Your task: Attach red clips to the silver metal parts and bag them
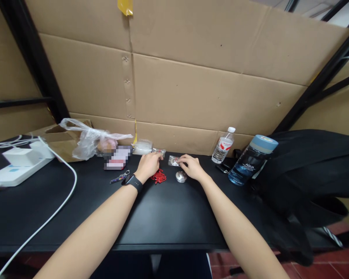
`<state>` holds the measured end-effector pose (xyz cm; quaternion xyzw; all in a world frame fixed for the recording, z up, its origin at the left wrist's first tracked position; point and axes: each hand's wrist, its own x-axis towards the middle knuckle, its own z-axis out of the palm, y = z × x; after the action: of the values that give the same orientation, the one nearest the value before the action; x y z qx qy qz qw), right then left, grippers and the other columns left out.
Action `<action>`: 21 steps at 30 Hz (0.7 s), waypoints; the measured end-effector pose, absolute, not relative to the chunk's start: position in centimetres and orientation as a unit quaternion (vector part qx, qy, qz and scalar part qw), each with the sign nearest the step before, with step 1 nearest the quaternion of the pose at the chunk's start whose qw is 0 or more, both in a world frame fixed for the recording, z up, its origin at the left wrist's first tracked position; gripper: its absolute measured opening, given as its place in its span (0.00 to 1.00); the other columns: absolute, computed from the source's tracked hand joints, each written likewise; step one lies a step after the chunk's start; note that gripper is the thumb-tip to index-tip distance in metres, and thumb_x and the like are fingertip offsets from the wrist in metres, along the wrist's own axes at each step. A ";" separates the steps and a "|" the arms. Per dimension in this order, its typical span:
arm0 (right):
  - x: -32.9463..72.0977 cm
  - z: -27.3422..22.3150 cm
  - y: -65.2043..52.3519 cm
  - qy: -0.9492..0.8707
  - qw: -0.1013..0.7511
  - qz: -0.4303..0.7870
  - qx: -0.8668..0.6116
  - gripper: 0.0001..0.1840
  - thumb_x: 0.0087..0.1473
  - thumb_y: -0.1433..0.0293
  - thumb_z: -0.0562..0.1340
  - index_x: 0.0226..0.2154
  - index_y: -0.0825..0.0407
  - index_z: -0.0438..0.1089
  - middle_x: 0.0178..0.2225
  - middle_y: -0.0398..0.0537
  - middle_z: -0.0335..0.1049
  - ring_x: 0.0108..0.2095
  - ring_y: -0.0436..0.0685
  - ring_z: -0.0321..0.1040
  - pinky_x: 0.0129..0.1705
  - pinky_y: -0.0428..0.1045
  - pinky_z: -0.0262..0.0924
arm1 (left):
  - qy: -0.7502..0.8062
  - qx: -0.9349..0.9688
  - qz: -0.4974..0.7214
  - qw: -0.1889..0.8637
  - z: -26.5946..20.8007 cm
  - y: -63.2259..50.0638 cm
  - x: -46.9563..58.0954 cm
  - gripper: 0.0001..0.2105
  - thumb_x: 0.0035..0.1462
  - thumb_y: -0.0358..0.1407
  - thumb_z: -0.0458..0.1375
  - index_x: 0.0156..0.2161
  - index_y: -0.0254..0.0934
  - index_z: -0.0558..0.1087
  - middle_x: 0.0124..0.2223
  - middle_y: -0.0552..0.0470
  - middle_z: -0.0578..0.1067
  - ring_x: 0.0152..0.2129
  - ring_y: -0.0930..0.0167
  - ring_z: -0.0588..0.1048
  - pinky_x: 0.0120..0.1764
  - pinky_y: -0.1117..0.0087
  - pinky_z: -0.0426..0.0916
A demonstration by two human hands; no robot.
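Note:
My left hand [149, 166], with a dark watch on the wrist, reaches to the back of the black table. Its fingers are curled at the near edge of a small clear plastic packet [160, 151]; the thumb is mostly hidden. Just below that hand lies a bunched red cord [159, 177]. My right hand [192, 166] pinches the right edge of another small clear packet [173, 161], which lies on the table and has a bit of red on it. A round silvery tin [181, 177] sits close under the right fingers.
Left of the hands are a keychain [120, 178], a blurred-out card-like item [118, 158], a tied plastic bag [90, 143] and a power strip [16, 170]. A water bottle [223, 146], a blue-lidded bottle [251, 161] and a black bag [311, 170] stand right. Cardboard [186, 89] walls the back.

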<state>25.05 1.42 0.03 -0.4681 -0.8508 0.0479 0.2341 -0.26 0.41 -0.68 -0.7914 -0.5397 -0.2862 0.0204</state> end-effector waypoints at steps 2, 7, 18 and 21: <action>24.5 0.0 1.2 -0.862 0.190 0.043 -0.468 0.15 0.66 0.62 0.55 0.47 0.43 0.76 0.55 0.50 0.70 0.54 0.62 0.66 0.50 0.57 0.52 | -0.509 -0.814 -0.278 -0.010 -0.7 0.8 -1.3 0.14 0.60 0.27 0.51 0.42 0.40 0.79 0.44 0.47 0.81 0.42 0.64 0.78 0.47 0.66 0.67; 22.9 -0.3 2.0 -0.846 0.129 0.044 -0.515 0.26 0.68 0.51 0.47 0.62 0.36 0.63 0.68 0.49 0.56 0.62 0.71 0.55 0.55 0.69 0.52 | -0.416 -0.877 -0.230 -0.073 -0.2 0.8 -2.5 0.11 0.61 0.31 0.56 0.42 0.41 0.81 0.43 0.51 0.82 0.40 0.67 0.79 0.47 0.70 0.68; 25.2 1.3 2.5 -0.863 0.190 0.151 -0.442 0.27 0.69 0.52 0.47 0.46 0.47 0.77 0.49 0.51 0.76 0.51 0.62 0.70 0.57 0.59 0.59 | -0.445 -0.874 -0.192 -0.044 0.3 0.4 -2.4 0.07 0.55 0.30 0.61 0.36 0.41 0.81 0.35 0.52 0.82 0.34 0.68 0.79 0.40 0.72 0.67; 23.8 1.0 3.0 -0.855 0.175 0.153 -0.464 0.26 0.69 0.51 0.46 0.50 0.41 0.75 0.52 0.47 0.75 0.55 0.65 0.68 0.58 0.64 0.57 | -0.454 -0.865 -0.209 -0.054 0.2 0.2 -2.2 0.05 0.55 0.31 0.62 0.34 0.41 0.80 0.32 0.52 0.81 0.30 0.69 0.78 0.38 0.72 0.67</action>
<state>23.85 3.03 1.02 -0.4640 -0.8547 0.1531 0.1754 -2.20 0.19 0.23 -0.8646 -0.4535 -0.2094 -0.0543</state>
